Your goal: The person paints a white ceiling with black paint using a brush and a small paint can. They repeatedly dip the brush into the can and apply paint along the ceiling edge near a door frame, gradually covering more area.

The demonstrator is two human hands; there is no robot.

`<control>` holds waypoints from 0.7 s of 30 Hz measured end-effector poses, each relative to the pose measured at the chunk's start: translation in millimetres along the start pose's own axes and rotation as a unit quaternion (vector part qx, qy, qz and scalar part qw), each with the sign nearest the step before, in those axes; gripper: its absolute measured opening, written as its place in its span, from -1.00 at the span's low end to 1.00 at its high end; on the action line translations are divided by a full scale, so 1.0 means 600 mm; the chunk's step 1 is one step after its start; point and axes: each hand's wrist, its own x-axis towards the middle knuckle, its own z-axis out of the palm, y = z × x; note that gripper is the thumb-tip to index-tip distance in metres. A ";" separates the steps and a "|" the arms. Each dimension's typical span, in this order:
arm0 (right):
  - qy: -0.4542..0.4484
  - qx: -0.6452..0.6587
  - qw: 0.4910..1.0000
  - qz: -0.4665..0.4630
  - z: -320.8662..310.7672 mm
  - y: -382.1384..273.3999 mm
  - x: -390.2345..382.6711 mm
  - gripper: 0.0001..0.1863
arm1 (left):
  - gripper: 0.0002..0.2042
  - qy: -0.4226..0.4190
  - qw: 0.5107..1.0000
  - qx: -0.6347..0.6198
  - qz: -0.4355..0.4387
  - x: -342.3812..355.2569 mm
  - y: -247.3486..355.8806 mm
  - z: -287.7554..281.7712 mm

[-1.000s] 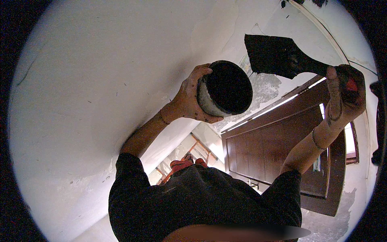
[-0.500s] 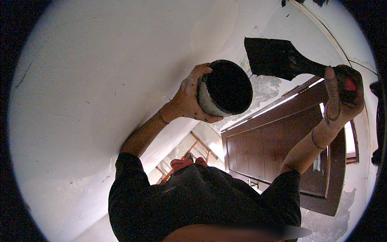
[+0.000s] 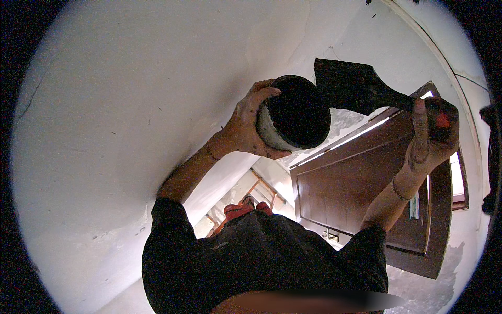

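At the upper middle, my left hand [image 3: 246, 123] is wrapped round the side of a small round bucket [image 3: 269, 128]. The pale outer wall of the bucket shows at its lower left, while its inside is too dark to make out. My right hand [image 3: 439, 128] is closed round the handle of a wide flat paintbrush [image 3: 348, 86], seen as a dark shape. A bit of red shows within that grip. The brush's broad end points left and overlaps the bucket's right rim in the picture; I cannot tell whether they touch.
A pale wall [image 3: 104, 104] fills the left side, close to my left arm. Below right stands a brown panelled door [image 3: 340, 183], with peeling plaster [image 3: 447, 275] beyond its lower edge. Orange-brown ladder-like bars [image 3: 256, 186] show far below. A cable [image 3: 473, 83] runs along the right.
My right hand has moved left and slightly down, bringing the brush's broad end up to the bucket's rim in view. The bucket in my left hand has barely shifted.
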 end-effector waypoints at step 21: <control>-0.209 -0.131 0.968 -0.051 0.011 -0.032 -0.049 -0.69 | 0.06 0.005 0.999 0.017 0.035 0.008 0.012 -0.006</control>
